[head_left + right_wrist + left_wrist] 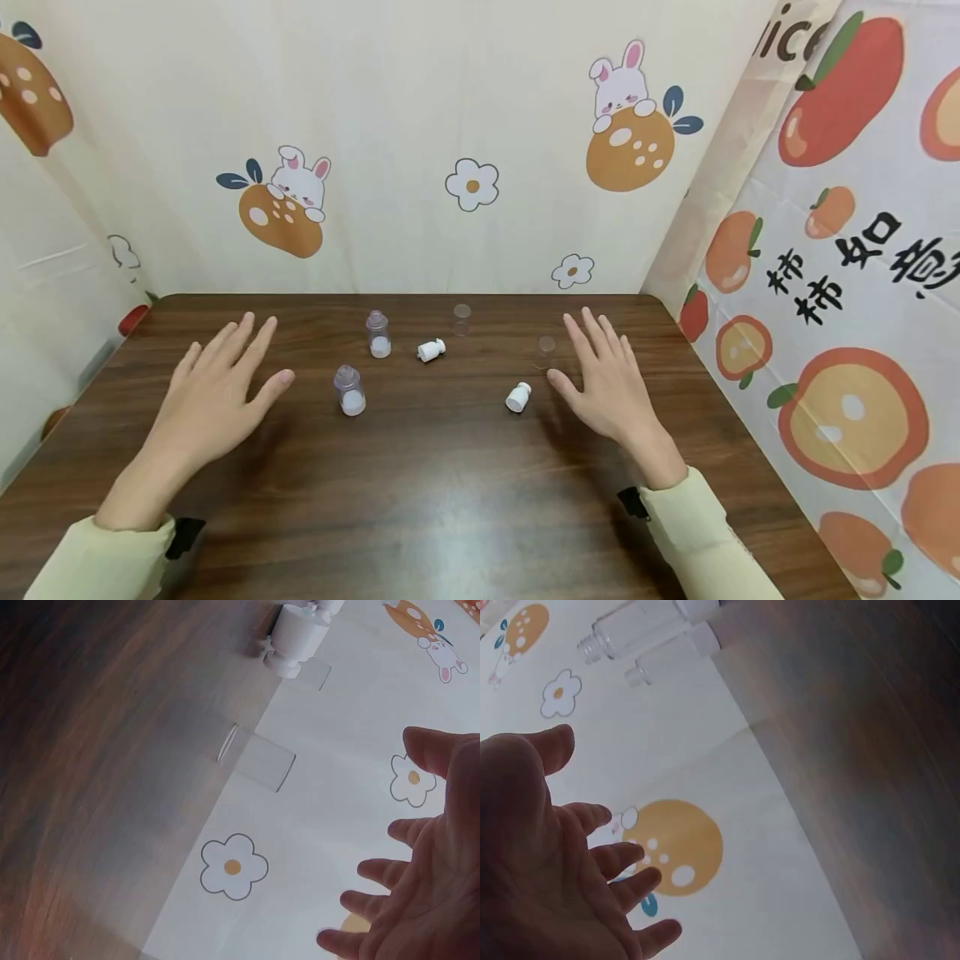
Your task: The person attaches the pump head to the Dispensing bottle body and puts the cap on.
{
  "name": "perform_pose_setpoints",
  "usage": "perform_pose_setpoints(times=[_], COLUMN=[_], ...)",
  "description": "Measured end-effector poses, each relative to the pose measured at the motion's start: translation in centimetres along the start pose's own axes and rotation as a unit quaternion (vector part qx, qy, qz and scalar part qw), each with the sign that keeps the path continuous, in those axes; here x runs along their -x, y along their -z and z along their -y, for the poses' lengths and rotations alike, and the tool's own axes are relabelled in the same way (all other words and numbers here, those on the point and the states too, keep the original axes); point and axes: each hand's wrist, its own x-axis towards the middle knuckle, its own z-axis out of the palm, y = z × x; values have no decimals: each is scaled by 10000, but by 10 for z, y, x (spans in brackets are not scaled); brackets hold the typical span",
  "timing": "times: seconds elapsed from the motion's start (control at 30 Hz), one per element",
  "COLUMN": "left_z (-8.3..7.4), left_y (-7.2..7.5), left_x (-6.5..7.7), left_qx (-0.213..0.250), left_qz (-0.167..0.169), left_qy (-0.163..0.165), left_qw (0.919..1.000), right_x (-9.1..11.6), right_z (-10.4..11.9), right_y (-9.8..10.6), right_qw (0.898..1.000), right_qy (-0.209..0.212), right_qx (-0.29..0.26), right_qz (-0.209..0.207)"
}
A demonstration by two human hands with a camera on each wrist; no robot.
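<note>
- Head view: the left hand point(213, 404) spreads wide, thumb apart, its nearest object the near bottle point(350, 392) at 3 o'clock.
- The near bottle and far bottle point(379, 336) stand upright, long axes vertical, necks toward 12 o'clock.
- The right hand point(609, 387) is also spread wide, with the near clear cup point(545, 353) upright just beside it at 10 o'clock.
- Between the hands, the left white cap point(431, 351) lies with its narrow end toward 2 o'clock; the right white cap point(518, 397) points toward 1 o'clock. The far clear cup point(461, 321) stands at the back.
- The brown wooden table point(420, 475) meets a cream wall point(390, 83); a fruit-print cloth point(757, 358) hangs at 3 o'clock.
- Left wrist view: it alone shows the left palm and clear screw threads on both bottles, necks toward 8 o'clock.
- Right wrist view: the right palm shows; a clear cup's long axis runs 10 to 4 o'clock.
</note>
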Motion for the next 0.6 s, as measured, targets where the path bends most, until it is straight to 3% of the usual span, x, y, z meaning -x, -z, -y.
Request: perform_pose_setpoints(times=[0.23,0.43,0.6], left_z=[-10,-22,-28], left_y=[-3,-9,-17], left_x=[-7,-14,-18], left_qx=[723,1382,1812], left_qz=[375,797,960], left_qy=[-75,-253,-260], left_qw=[9967,9869,9784], right_x=[-3,-2,-1], right_z=[3,4,4], right_y=[-3,-5,-9], right_qw=[9977,9948,9916], right_qy=[434,616,841], right_qx=[-528,-810,-983], right_qz=[-3,49,-6])
